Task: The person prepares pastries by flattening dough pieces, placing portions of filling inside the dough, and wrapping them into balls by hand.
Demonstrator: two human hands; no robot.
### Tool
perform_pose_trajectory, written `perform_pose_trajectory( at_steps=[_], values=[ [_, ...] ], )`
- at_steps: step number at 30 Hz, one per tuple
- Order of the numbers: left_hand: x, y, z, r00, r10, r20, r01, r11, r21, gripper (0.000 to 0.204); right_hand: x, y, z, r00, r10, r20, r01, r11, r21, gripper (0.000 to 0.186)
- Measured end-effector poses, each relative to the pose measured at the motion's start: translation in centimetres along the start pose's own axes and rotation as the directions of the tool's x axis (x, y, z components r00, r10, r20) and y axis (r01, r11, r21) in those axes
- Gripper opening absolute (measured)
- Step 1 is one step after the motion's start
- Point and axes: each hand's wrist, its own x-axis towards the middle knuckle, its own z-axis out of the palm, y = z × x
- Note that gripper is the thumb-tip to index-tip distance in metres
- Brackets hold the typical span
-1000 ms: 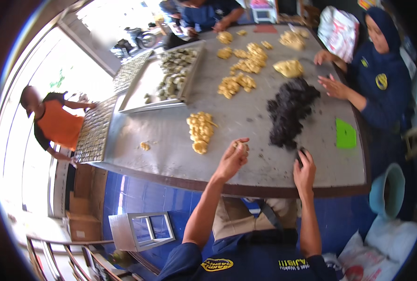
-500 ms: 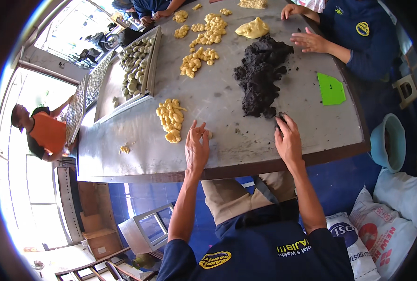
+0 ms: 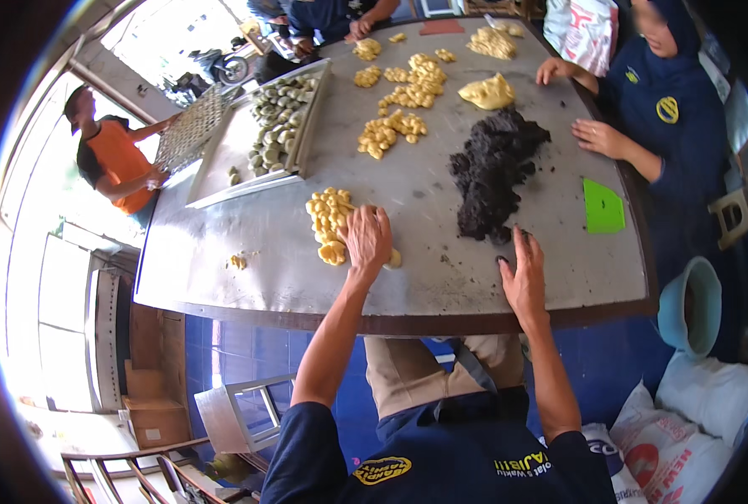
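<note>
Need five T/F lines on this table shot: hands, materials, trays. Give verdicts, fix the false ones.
1. The left hand is at the right edge of a cluster of yellow dough pieces. True.
2. The right hand is inside the large tray. False: it is by the near end of the dark mass.
3. The green sheet lies to the left of the dark mass. False: it lies to the right of it.
4. The large tray holds rounded greenish pieces, mostly on its right side. True.
5. The person in orange is on the right side of the picture. False: that person is on the left, hands at a flat tray.
</note>
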Motion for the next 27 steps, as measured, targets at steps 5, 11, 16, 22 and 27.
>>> perform_pose_trajectory(
  at_steps=[5, 11, 16, 22, 27],
  values=[
    [-7.5, 1.1, -4.4, 0.899, 0.388, 0.204, -0.384, 0.921, -0.061, 0.028, 6.0, 0.8, -2.3, 0.995, -0.049, 0.091, 0.047, 0.998, 0.031, 0.109],
    [-3.2, -1.1, -13.4, 0.961, -0.039, -0.275, -0.055, 0.944, -0.324, 0.068, 7.7, 2.5, -0.9, 0.979, -0.019, 0.204, 0.014, 1.000, 0.025, 0.116],
    [-4.1, -7.9, -11.3, 0.993, 0.070, 0.093, -0.064, 0.996, -0.069, 0.034, 8.2, 1.6, -0.4, 0.988, 0.103, 0.113, -0.108, 0.993, 0.039, 0.097],
    [-5.0, -10.1, -8.6, 0.984, -0.168, 0.059, 0.178, 0.946, -0.271, 0.017, 7.9, 1.1, 0.2, 0.997, -0.066, 0.039, 0.069, 0.994, -0.090, 0.050],
    [-4.2, -10.6, -7.7, 0.873, -0.477, 0.103, 0.281, 0.318, -0.906, 0.020, 5.4, 1.8, -1.1, 0.988, -0.148, 0.051, 0.154, 0.978, -0.140, 0.039]
  ],
)
